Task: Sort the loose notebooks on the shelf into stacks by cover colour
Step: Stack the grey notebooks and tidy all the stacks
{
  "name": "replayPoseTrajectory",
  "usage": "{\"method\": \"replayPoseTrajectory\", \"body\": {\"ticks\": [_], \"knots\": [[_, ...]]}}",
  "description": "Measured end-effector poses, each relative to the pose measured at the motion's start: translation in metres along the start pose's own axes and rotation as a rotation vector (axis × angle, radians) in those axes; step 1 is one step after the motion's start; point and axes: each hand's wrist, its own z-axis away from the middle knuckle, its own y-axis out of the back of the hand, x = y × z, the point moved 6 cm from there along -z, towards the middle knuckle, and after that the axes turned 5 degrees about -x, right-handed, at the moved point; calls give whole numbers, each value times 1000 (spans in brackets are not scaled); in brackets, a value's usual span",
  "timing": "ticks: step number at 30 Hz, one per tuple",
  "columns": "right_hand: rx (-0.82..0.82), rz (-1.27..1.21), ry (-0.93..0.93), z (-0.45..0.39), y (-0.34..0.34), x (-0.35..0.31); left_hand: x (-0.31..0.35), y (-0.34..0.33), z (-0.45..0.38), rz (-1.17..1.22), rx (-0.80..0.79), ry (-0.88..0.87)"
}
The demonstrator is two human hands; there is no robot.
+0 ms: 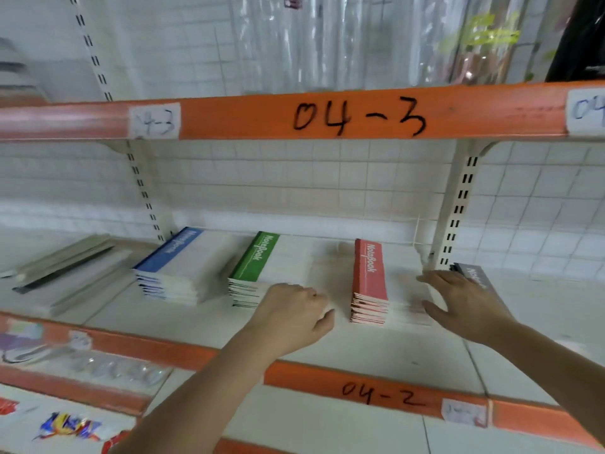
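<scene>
Your right hand (465, 303) lies open, fingers spread on the right side of the red stack (370, 283); your left hand (291, 309) is loosely curled beside the green stack (252, 270), holding nothing I can see. On the shelf (376, 342), blue stack (170, 267) sits further left. Press the red stack's edges square, then fetch the grey notebook (474, 276) at right.

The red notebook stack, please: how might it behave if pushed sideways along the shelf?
The red notebook stack is many thin books, so its upper ones would probably shear out of line. The smooth white shelf should let it slide readily; low and wide, it seems unlikely to tip.
</scene>
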Motion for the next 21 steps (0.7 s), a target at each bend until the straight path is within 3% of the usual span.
{"method": "replayPoseTrajectory", "body": {"ticks": [4, 16, 21], "knots": [[35, -12, 14, -9, 4, -55, -47, 13, 34, -90, -4, 50], [162, -69, 34, -38, 1, -220, -171, 32, 167, -65, -31, 136], [110, -10, 126, -67, -2, -280, -214, 35, 214, -96, -48, 215]]}}
